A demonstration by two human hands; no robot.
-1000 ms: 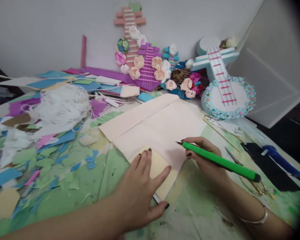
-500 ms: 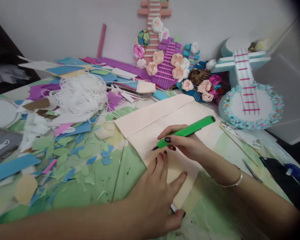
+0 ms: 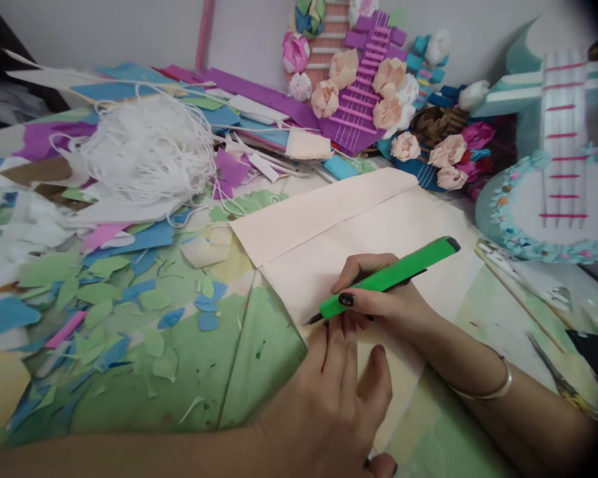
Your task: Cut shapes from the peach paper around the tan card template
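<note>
My right hand (image 3: 379,292) grips a green utility knife (image 3: 389,275) slantwise, like a pen. Its dark pointed tip is low over the left edge of a pale peach sheet (image 3: 369,226). My left hand (image 3: 333,378) presses down on the near part of that sheet, its fingertips just beside the tip and its thumb spread to the right. Something narrow beneath this hand is mostly hidden. Along the sheet's far side runs a strip (image 3: 323,209) marked off by a crease or edge.
Cut paper leaves (image 3: 99,292) cover the left side. Beyond them are a tangle of white string (image 3: 144,149) and coloured offcuts (image 3: 259,106). A purple guitar model (image 3: 363,86) with paper flowers and a pale blue one (image 3: 563,179) stand behind. Scissors (image 3: 558,378) lie at the right.
The view has come closer and dropped, so the models sit higher and farther right. The knife is still in my right hand near the sheet's edge. My left thumb and forefinger are closer together.
</note>
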